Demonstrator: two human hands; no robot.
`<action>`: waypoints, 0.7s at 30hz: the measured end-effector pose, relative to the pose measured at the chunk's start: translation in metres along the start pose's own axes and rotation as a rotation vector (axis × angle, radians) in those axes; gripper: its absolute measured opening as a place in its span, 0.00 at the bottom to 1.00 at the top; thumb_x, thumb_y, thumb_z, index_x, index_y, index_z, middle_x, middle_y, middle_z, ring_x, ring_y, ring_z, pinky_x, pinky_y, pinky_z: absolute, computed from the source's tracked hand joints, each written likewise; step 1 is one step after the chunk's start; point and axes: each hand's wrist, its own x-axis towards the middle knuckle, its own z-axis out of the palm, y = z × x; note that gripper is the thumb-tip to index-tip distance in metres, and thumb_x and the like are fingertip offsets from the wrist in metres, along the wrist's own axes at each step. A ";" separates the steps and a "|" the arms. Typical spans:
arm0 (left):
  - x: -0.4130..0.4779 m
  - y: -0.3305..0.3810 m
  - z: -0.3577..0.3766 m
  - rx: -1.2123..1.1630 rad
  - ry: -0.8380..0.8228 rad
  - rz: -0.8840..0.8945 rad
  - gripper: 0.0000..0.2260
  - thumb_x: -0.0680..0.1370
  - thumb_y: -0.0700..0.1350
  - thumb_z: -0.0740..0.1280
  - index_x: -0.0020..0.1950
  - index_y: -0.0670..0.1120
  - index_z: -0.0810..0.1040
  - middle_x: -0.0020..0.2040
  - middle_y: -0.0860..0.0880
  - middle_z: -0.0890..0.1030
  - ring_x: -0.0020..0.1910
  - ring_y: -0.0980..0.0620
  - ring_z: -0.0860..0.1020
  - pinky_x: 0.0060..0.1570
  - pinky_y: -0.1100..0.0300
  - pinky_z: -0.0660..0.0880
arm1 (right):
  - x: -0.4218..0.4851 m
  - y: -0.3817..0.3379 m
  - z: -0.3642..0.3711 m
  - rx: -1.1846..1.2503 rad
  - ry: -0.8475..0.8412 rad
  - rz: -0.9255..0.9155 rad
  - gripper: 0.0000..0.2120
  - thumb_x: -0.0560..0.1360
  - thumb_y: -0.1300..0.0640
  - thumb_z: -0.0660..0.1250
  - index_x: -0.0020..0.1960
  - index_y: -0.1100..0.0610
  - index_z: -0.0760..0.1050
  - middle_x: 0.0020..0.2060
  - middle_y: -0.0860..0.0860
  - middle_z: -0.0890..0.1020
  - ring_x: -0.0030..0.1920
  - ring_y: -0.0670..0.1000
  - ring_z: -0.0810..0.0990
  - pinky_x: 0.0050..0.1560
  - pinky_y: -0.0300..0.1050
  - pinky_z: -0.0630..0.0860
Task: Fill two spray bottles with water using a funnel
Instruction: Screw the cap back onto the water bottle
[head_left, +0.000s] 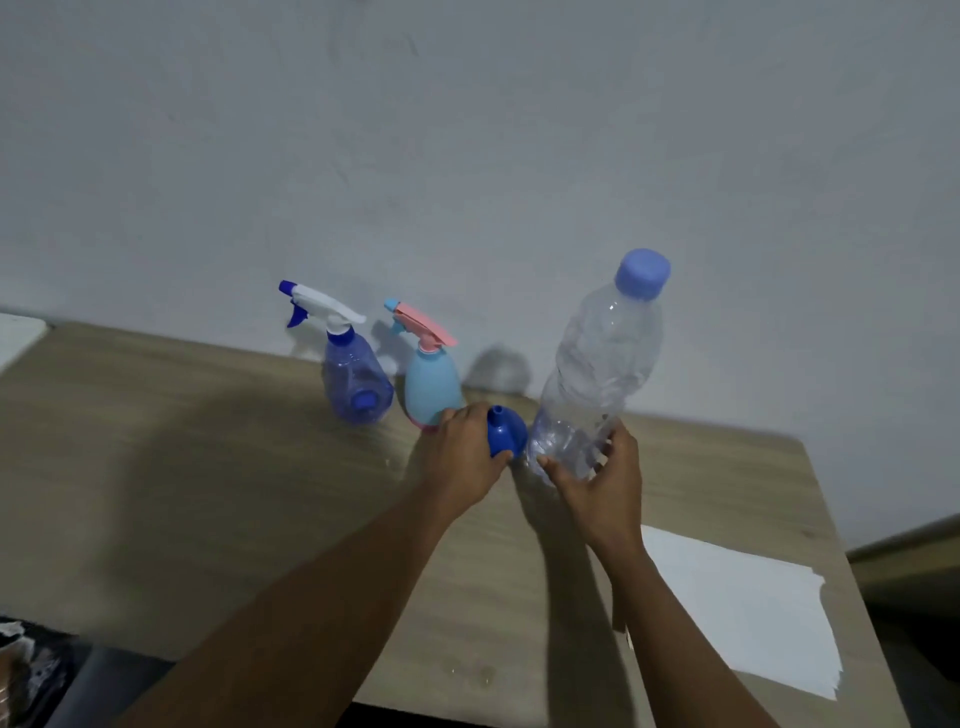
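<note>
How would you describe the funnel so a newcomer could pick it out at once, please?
On the light wooden table by the pale wall, look between the pale blue egg-shaped spray bottle and the tall clear plastic water bottle. There the left hand grips a small dark blue plastic funnel. It alone is opaque dark blue and cone-shaped, spout up.

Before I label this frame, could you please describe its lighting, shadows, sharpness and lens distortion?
Head view: dim, bluish light; a broad soft shadow lies on the left of the table, fainter ones on the wall beside the pale sprayer; the wide lens tilts the bottle and bends the table edge; the left hand and right hand look slightly soft.
</note>
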 end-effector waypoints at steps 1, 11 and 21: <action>0.005 -0.001 0.005 0.012 -0.007 0.002 0.22 0.71 0.51 0.74 0.62 0.47 0.73 0.56 0.48 0.80 0.56 0.45 0.76 0.53 0.50 0.76 | 0.006 0.002 0.002 -0.011 0.006 -0.004 0.31 0.66 0.55 0.80 0.60 0.44 0.66 0.53 0.40 0.73 0.54 0.38 0.75 0.52 0.38 0.76; 0.025 -0.010 0.032 0.071 0.008 -0.002 0.25 0.72 0.51 0.74 0.65 0.48 0.70 0.59 0.48 0.75 0.56 0.46 0.78 0.51 0.49 0.79 | 0.019 -0.024 0.010 0.248 -0.005 -0.022 0.26 0.69 0.77 0.72 0.54 0.52 0.70 0.43 0.41 0.76 0.39 0.29 0.79 0.36 0.23 0.72; 0.024 -0.012 0.045 0.021 0.058 -0.060 0.36 0.75 0.45 0.72 0.78 0.44 0.56 0.73 0.46 0.69 0.70 0.44 0.71 0.63 0.48 0.75 | 0.041 0.014 0.016 0.003 -0.011 0.044 0.42 0.71 0.55 0.78 0.77 0.53 0.57 0.71 0.48 0.71 0.67 0.44 0.72 0.65 0.43 0.74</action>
